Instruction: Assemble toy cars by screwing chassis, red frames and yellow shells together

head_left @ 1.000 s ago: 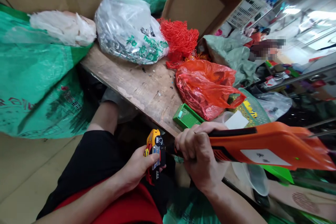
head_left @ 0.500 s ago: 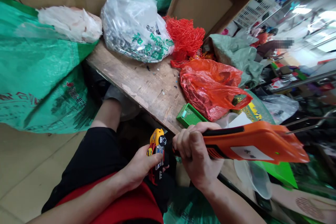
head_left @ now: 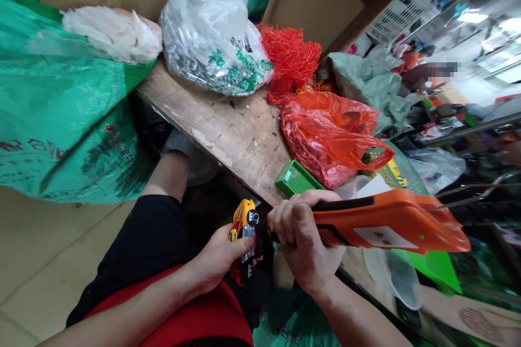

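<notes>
Above the black shorts (head_left: pixel 138 238), the left hand (head_left: pixel 215 260) is closed around a carded yellow toy (head_left: pixel 245 233). The right hand (head_left: pixel 303 238) is clenched on the grip of an orange handheld scanner (head_left: pixel 391 225), its near end just beside the toy. Worn wooden table (head_left: pixel 228 141) lies beyond, carrying a red plastic bag (head_left: pixel 325 138).

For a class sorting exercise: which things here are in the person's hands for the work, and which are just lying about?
In use: left hand holding a yellow and black toy; right hand holding an orange handheld device.

Lying about: red plastic bag; green perforated box; orange netting; clear plastic bag.
</notes>
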The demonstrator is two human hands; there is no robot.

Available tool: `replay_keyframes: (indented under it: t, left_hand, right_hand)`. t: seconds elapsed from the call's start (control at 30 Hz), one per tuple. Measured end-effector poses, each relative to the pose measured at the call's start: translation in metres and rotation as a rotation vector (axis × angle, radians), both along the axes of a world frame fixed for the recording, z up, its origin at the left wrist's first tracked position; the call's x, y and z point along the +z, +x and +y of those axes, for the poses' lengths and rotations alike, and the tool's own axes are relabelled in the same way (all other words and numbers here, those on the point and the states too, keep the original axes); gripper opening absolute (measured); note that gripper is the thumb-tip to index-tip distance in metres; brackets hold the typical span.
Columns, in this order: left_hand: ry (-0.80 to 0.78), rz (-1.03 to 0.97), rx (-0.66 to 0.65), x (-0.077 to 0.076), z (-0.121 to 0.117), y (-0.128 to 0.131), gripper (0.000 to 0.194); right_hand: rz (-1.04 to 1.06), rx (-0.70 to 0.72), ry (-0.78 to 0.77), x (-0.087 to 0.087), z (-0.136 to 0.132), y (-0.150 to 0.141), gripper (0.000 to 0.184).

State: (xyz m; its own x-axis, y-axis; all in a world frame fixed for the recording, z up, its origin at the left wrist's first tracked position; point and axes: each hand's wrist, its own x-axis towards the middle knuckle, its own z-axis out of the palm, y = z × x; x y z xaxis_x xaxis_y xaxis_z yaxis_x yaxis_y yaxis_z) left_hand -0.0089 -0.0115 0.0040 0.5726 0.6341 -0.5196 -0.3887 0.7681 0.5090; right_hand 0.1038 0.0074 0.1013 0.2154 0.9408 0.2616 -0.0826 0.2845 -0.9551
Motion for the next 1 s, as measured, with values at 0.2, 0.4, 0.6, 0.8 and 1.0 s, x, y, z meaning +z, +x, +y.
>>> replay_keyframes:
  t: [0.2,0.4,0.6,0.8,1.0]
  left_hand:
    - [0.045,-0.015,-0.023,-0.004,-0.002,-0.001,0.053]
    - [0.076,-0.024,-0.026,-0.006,-0.004,-0.002,0.049]
    - [0.062,-0.008,-0.037,-0.006,-0.006,-0.001,0.047]
    - [0.051,0.008,-0.048,-0.01,-0.009,0.0,0.038]
    - [0.066,-0.015,-0.043,-0.009,-0.008,-0.001,0.043]
  right_hand:
    - [0.01,0.019,-0.002,0.002,-0.002,0.0,0.012]
    - [0.002,0.009,-0.012,0.005,-0.005,0.001,0.011]
    - [0.022,0.038,0.005,0.006,-0.004,-0.001,0.01]
    - [0.03,0.038,0.001,0.006,-0.006,-0.003,0.011]
    - [0.066,0.062,-0.007,0.004,-0.009,0.0,0.009]
